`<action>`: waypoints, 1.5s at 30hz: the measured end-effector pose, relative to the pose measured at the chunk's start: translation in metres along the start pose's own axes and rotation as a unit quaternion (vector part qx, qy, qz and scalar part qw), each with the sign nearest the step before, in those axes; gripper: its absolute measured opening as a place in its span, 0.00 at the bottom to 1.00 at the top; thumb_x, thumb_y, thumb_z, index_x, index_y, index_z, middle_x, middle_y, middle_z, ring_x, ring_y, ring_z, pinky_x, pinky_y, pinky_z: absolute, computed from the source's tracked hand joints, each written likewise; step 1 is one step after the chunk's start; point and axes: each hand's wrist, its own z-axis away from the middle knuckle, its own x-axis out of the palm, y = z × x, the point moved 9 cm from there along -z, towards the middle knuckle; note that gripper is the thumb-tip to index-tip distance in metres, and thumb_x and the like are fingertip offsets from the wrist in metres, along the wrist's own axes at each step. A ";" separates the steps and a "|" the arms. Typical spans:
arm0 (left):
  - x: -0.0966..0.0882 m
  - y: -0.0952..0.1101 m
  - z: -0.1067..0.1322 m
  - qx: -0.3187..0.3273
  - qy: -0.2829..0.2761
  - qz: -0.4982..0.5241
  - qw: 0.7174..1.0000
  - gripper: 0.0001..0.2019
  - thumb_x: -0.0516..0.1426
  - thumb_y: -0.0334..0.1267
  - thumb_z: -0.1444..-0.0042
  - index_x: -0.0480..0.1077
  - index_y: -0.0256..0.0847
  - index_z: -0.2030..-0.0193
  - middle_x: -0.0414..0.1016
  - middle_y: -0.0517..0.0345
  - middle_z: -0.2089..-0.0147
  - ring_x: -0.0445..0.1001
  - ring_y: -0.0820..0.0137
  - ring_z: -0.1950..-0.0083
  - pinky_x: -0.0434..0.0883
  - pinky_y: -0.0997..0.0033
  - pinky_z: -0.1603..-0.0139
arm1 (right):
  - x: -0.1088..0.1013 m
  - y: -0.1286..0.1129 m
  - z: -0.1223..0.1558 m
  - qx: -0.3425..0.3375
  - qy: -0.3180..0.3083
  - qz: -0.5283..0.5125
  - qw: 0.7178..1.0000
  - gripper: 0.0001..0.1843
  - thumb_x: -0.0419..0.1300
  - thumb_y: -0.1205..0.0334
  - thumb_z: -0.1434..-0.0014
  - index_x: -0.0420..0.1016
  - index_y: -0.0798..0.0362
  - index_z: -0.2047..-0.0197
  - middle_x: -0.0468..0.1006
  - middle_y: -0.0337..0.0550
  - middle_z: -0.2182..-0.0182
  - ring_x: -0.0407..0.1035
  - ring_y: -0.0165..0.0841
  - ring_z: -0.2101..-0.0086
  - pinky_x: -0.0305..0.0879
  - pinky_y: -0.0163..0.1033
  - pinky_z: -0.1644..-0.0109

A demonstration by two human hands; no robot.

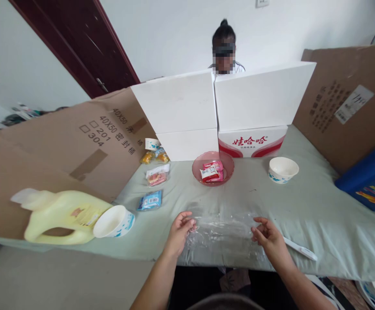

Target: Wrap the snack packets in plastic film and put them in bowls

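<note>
A crinkled, see-through clear plastic bag (223, 234) is stretched flat between my two hands, low over the front of the table. My left hand (180, 230) pinches its left side between thumb and fingers. On the opposite side, my right hand (270, 237) has its fingers curled at the bag's edge. Just right of that hand lies a white handle-like tool (300, 249), its far end partly hidden by the hand. Beyond the bag, a pink translucent bowl (196, 172) holds several red and pink packets (213, 171).
Blue-patterned white bowls stand at right (283, 169) and lie tilted at left (114, 221) against a yellow jug (64, 215). Small packets (150, 200) line the left. White boxes (184, 107), cardboard panels (110, 142) and a blue container (371, 176) border the table. A person (224, 47) sits behind.
</note>
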 end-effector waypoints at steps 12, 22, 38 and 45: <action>-0.010 0.006 0.002 0.152 0.137 -0.242 0.948 0.13 0.55 0.48 0.44 0.55 0.45 0.62 0.75 0.56 0.64 0.74 0.70 0.69 0.69 0.72 0.69 | 0.005 -0.005 0.007 -0.103 0.016 0.187 0.977 0.20 0.48 0.49 0.36 0.71 0.52 0.50 0.78 0.45 0.64 0.70 0.32 0.76 0.69 0.39 0.67; 0.000 0.002 -0.009 0.183 0.148 -0.479 0.846 0.06 0.51 0.42 0.39 0.61 0.44 0.63 0.74 0.58 0.70 0.76 0.65 0.69 0.65 0.72 0.68 | 0.018 0.002 -0.003 -0.165 0.038 0.469 0.867 0.16 0.43 0.62 0.33 0.68 0.55 0.50 0.78 0.53 0.55 0.75 0.38 0.61 0.68 0.38 0.65; 0.021 0.007 -0.037 0.160 0.112 -0.648 0.737 0.07 0.51 0.39 0.36 0.69 0.40 0.61 0.74 0.56 0.71 0.73 0.65 0.71 0.59 0.72 0.70 | 0.029 -0.003 -0.005 -0.119 -0.005 0.589 0.799 0.16 0.45 0.73 0.37 0.67 0.56 0.50 0.75 0.51 0.58 0.74 0.34 0.67 0.63 0.35 0.70; 0.059 0.033 -0.017 0.256 0.079 -0.651 0.710 0.11 0.50 0.39 0.35 0.72 0.38 0.62 0.72 0.45 0.58 0.71 0.57 0.53 0.65 0.60 0.53 | 0.034 0.000 -0.008 -0.092 -0.023 0.621 0.778 0.15 0.44 0.72 0.36 0.67 0.54 0.50 0.74 0.49 0.59 0.74 0.34 0.70 0.61 0.36 0.73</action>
